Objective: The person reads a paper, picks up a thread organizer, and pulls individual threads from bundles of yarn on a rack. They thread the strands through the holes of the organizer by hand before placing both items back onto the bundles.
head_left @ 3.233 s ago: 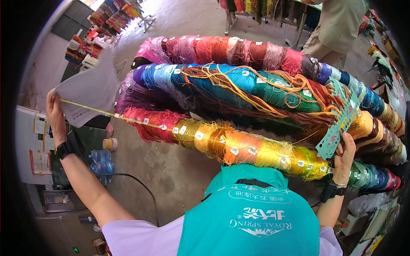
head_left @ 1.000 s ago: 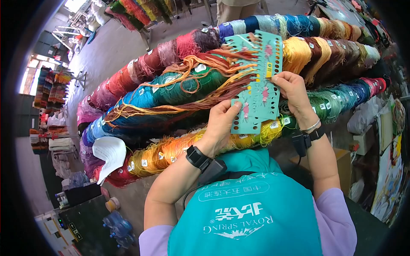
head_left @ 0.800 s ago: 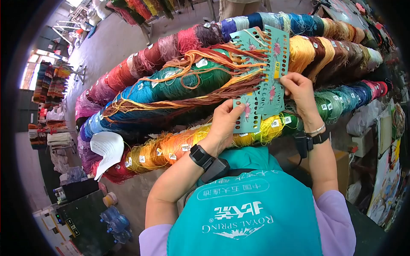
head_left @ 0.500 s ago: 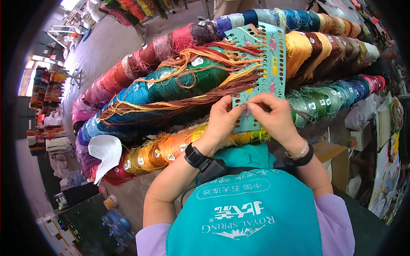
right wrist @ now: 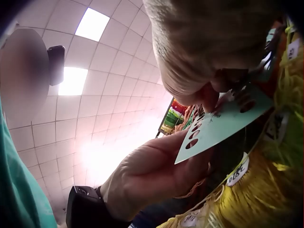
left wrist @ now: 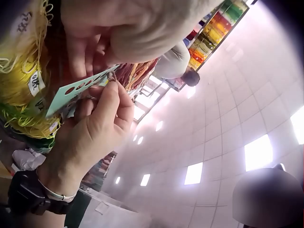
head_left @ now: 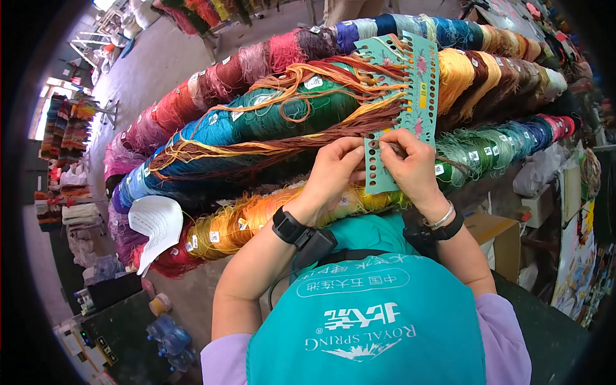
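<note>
Two overlapping pale green punched cards (head_left: 420,83) with pink flower prints lie over the skeins, orange and brown threads (head_left: 359,122) looped through their edge holes. My left hand (head_left: 333,168) grips the lower card's left edge, thumb on top and fingers beneath. At the same card's lower end, my right hand (head_left: 414,165) pinches a dark brown thread between thumb and forefinger, right at a hole. In the left wrist view this pinched brown thread (left wrist: 112,76) shows beside the card's row of holes. A dark tail trails rightward past the right hand.
Long rows of labelled thread skeins (head_left: 256,221) surround the hands, yellow nearest. A white printed sheet (head_left: 157,224) rests on the skeins at the left. An open cardboard box (head_left: 494,231) stands at the lower right, blue bottles (head_left: 170,340) at the lower left.
My left hand came from the far left, where it held a yellow strand and the sheet, to the card. My right hand moved from the card's right edge down to its lower end.
</note>
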`<action>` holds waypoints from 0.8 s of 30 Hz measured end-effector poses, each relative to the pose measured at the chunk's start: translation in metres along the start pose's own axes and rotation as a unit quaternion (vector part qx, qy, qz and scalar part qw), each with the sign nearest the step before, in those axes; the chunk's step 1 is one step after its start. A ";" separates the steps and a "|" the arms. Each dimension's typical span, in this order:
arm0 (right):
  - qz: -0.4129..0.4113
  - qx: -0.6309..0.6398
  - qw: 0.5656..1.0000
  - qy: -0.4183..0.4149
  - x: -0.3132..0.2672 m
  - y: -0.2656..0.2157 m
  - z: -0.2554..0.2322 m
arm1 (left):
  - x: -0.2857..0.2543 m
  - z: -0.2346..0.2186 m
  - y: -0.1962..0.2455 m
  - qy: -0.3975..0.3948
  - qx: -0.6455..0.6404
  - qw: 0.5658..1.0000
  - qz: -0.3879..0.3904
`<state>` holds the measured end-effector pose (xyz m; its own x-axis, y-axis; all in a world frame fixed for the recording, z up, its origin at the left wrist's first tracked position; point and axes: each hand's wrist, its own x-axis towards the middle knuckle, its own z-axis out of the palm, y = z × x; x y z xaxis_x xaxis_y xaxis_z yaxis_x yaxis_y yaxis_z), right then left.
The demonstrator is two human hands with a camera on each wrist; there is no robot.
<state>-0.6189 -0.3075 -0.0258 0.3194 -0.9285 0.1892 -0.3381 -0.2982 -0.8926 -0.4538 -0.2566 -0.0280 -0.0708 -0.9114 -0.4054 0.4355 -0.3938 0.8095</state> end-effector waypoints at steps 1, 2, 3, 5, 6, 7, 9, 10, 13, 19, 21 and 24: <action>-0.022 -0.007 1.000 0.005 0.000 -0.001 0.001 | 0.002 -0.001 0.000 -0.014 -0.010 1.000 -0.001; -0.044 -0.014 0.999 0.010 0.000 -0.002 0.001 | 0.004 -0.002 0.000 -0.018 -0.012 1.000 -0.006; -0.051 -0.010 0.999 0.014 0.000 0.000 0.002 | 0.006 -0.004 0.001 -0.021 -0.014 1.000 -0.012; -0.066 -0.004 0.998 0.021 0.000 0.005 0.004 | 0.009 -0.007 0.002 -0.032 -0.017 0.999 -0.022; -0.066 -0.009 0.998 0.019 0.000 0.005 0.004 | 0.011 -0.008 0.003 -0.039 -0.018 0.999 -0.027; -0.067 -0.014 0.997 0.018 0.000 0.006 0.003 | 0.012 -0.010 0.004 -0.046 -0.020 0.998 -0.031; -0.060 -0.017 0.998 0.012 0.000 0.006 0.002 | 0.015 -0.010 0.006 -0.053 -0.005 0.998 -0.039; -0.052 -0.016 0.998 0.008 0.000 0.005 0.001 | 0.016 -0.011 0.007 -0.057 0.003 0.997 -0.044; -0.028 -0.029 0.999 -0.012 0.001 0.007 -0.003 | 0.021 -0.013 0.004 -0.066 0.015 0.997 -0.036; 0.009 -0.036 0.999 -0.039 0.004 0.002 -0.006 | 0.020 -0.010 0.003 -0.058 0.027 0.997 -0.033; 0.009 -0.030 0.999 -0.037 0.004 0.003 -0.004 | 0.023 -0.013 0.000 -0.063 0.033 0.997 -0.030; 0.010 0.013 0.999 -0.034 0.006 0.010 0.000 | 0.026 -0.015 -0.001 -0.071 0.047 0.996 -0.030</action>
<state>-0.6208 -0.3158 -0.0339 0.3732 -0.9165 0.1440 -0.3218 -0.2734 -0.9065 -0.4426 -0.2785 -0.0453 -0.2225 -0.8913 -0.3951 0.3408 -0.4508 0.8250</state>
